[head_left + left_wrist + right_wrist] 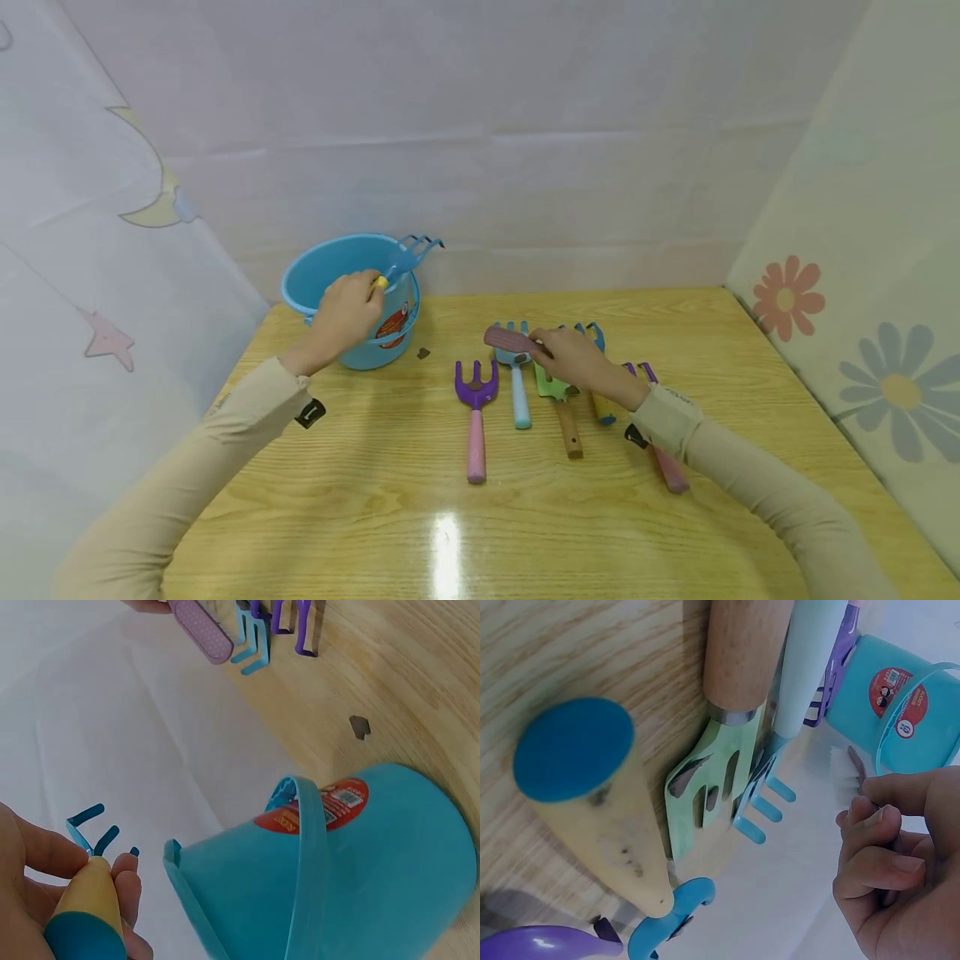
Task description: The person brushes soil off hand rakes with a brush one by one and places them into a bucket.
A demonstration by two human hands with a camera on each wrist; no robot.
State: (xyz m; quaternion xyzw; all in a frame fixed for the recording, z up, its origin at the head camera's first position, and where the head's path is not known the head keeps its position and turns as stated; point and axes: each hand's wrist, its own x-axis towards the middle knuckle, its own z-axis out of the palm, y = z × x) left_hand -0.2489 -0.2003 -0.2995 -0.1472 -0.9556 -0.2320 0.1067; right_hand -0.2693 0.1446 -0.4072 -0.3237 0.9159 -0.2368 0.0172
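In the head view my left hand (347,312) grips the yellow handle of a blue hand rake (407,260), its tines pointing up and right. The rake is over the rim of a light blue bucket (366,357) with a red label. My right hand (573,357) pinches a mauve brush (512,340) by its handle. White bristles (844,774) show under the brush in the right wrist view. Below the brush lie a light blue rake (521,400) and a green slotted tool (551,383) with a wooden handle, both bearing dark bits.
A purple fork (476,396) with a pink handle lies left of them. Right of the green tool is another blue rake (602,410) with a yellow handle. A purple tool (670,471) lies partly under my right wrist. One dark scrap (423,353) is beside the bucket.
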